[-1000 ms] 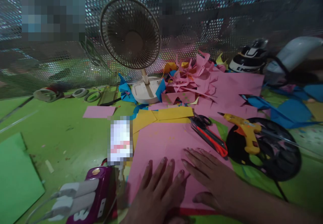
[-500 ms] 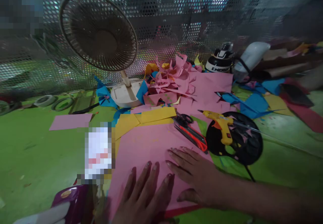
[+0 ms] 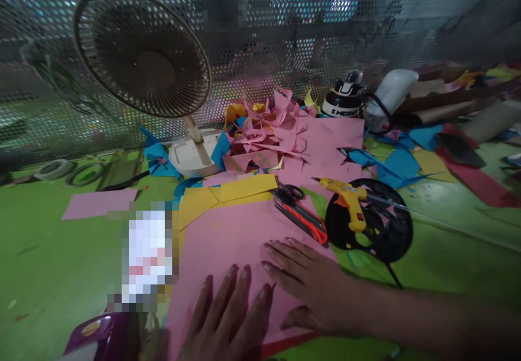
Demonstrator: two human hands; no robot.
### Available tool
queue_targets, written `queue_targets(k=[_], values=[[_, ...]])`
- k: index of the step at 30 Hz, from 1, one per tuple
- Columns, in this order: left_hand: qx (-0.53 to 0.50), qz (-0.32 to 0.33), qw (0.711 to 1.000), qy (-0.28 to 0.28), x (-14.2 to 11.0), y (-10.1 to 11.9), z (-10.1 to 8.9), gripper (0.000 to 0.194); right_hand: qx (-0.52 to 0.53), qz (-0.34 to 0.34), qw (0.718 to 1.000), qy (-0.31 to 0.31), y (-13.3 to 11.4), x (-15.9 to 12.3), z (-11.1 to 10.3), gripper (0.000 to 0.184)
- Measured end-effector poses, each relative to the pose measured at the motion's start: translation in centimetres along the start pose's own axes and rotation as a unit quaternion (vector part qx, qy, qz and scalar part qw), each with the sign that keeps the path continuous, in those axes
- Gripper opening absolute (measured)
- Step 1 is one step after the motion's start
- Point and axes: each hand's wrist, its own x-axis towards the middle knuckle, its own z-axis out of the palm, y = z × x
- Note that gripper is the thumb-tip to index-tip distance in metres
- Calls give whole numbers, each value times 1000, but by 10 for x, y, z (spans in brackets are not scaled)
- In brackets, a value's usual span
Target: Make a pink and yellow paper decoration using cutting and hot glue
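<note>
Both palms rest face down on a large sheet of pink paper (image 3: 228, 230) in front of me. My left hand (image 3: 230, 317) lies on its lower part, fingers spread and holding nothing. To its right, my right hand (image 3: 305, 285) lies flat too, fingers apart, its tips pointing up and left across the sheet. A box cutter with a red-orange edge (image 3: 301, 217) rests on the sheet's upper right, just beyond my right fingertips. Black-handled scissors (image 3: 291, 191) lie beside it. Yellow paper strips (image 3: 244, 188) cross the sheet's top edge. Red paper (image 3: 291, 344) peeks out beneath the near edge.
A yellow glue gun (image 3: 350, 201) sits on a black round holder (image 3: 393, 241) at right. Pink scraps (image 3: 280, 127) are heaped behind, near a fan (image 3: 150, 62) and a black-topped bottle (image 3: 344, 97). Tape rolls (image 3: 52, 169) and a purple object (image 3: 101, 334) are at left.
The whole scene has shifted slightly left in view as the camera turned. Both hands stay flat on the pink sheet, in nearly the same places.
</note>
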Motion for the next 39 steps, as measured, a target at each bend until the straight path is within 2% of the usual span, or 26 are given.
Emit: queue_targets(k=[6, 19, 39], values=[[-10, -7, 1000, -26, 0, 2, -7, 77, -7, -4, 1000, 13, 0, -1, 4, 74], [-40, -22, 998, -48, -2, 3, -13, 79, -47, -6, 999, 15, -3, -3, 5, 72], [-56, -10, 997, -51, -1, 2, -17, 86, -34, -6, 999, 25, -3, -3, 7, 72]])
